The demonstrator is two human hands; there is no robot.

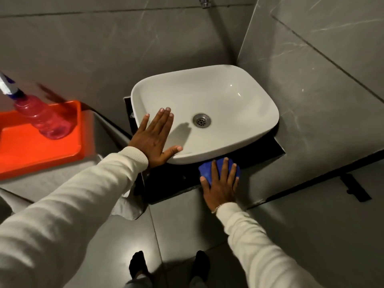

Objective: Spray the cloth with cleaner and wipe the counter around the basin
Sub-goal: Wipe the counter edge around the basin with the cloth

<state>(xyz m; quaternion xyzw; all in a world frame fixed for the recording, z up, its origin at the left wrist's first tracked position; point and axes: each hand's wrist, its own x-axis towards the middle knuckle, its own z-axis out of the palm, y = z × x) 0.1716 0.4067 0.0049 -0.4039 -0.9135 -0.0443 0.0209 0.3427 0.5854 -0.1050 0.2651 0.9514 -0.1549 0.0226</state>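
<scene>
A white basin (228, 100) sits on a small black counter (170, 183) in a tiled corner. My right hand (221, 183) lies flat with spread fingers on a blue cloth (206, 170), pressing it onto the counter at the basin's front edge. My left hand (154, 138) rests flat and open on the basin's left front rim, holding nothing. The cleaner, a pink spray bottle (43, 119) with a white and purple nozzle, stands on an orange tray (31, 150) to the left.
Grey marble-look tile walls close in behind and to the right of the basin. A chrome tap (204, 2) shows at the top edge. A white towel (126, 206) hangs by the counter's left side. My feet in dark socks (138, 265) stand on the grey tile floor.
</scene>
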